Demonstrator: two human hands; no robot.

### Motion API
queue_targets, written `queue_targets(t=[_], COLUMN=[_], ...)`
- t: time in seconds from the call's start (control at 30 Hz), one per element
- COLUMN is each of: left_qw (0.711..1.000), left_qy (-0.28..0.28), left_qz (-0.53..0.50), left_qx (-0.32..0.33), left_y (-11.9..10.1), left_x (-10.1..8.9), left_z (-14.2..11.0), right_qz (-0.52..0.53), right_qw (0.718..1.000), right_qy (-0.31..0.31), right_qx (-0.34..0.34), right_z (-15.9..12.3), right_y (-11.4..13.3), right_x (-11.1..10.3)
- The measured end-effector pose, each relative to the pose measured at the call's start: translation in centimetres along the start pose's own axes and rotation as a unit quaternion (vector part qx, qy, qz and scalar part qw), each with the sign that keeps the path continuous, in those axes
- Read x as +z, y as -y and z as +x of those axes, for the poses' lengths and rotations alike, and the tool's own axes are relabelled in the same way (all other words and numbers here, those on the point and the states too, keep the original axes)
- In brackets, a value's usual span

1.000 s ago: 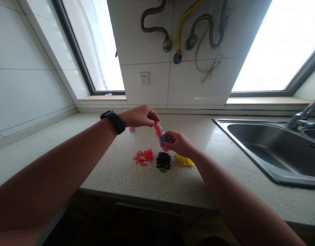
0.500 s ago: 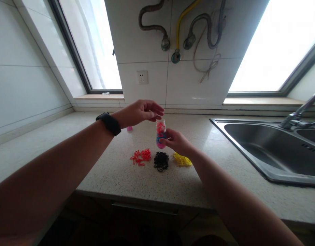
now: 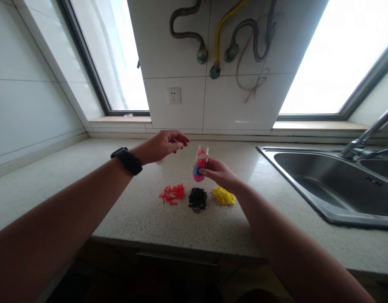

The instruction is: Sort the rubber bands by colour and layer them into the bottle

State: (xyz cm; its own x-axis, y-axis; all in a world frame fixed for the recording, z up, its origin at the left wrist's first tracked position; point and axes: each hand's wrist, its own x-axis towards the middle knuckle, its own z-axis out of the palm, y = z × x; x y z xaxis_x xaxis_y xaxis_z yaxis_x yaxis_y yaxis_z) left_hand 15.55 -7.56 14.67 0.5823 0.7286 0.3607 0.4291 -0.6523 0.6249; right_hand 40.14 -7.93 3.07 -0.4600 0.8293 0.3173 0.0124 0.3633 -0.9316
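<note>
My right hand (image 3: 217, 170) is wrapped round a clear bottle (image 3: 201, 163) with a blue label and pink base. Red bands show inside it, and its mouth is uncovered. To the left of the mouth, my left hand (image 3: 167, 145) hovers apart from the bottle, fingers loosely bent and thumb parted, with nothing visible in it. Below the bottle lie three small heaps on the counter: red bands (image 3: 173, 193), black bands (image 3: 198, 199) and yellow bands (image 3: 224, 196). A black watch (image 3: 127, 160) is on my left wrist.
The speckled counter (image 3: 143, 227) runs along a tiled wall. At right is a steel sink (image 3: 313, 172) with a faucet (image 3: 360, 141). Pipes (image 3: 201, 46) and a socket (image 3: 174, 95) are on the wall. Something faint and pink (image 3: 159, 162) lies below my left hand.
My left hand has moved left, away from above the bottle's mouth. The bottle in my right hand has tilted slightly to the right, and the red bands in it sit lower.
</note>
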Motion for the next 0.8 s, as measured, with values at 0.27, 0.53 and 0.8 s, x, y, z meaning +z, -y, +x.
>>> queue_targets(t=[0.27,0.53,0.8], left_qw=[0.974,0.954,0.933], left_qy=[0.081,0.151,0.181], left_qz=[0.193,0.243,0.301], left_qx=[0.091,0.095,0.076], left_y=[-2.0,-2.9,-2.7], left_x=[1.2,1.6,1.8], left_z=[-0.2,1.1,1.4], right_qz=[-0.006,0.010,-0.028], right_qw=[0.999,0.999,0.999], right_qy=[0.037,0.040,0.028], right_qx=[0.002,0.006,-0.007], right_z=[-0.2,-0.3,-0.4], right_y=[0.3,0.1,0.1], right_x=[0.6,0.9,0.9])
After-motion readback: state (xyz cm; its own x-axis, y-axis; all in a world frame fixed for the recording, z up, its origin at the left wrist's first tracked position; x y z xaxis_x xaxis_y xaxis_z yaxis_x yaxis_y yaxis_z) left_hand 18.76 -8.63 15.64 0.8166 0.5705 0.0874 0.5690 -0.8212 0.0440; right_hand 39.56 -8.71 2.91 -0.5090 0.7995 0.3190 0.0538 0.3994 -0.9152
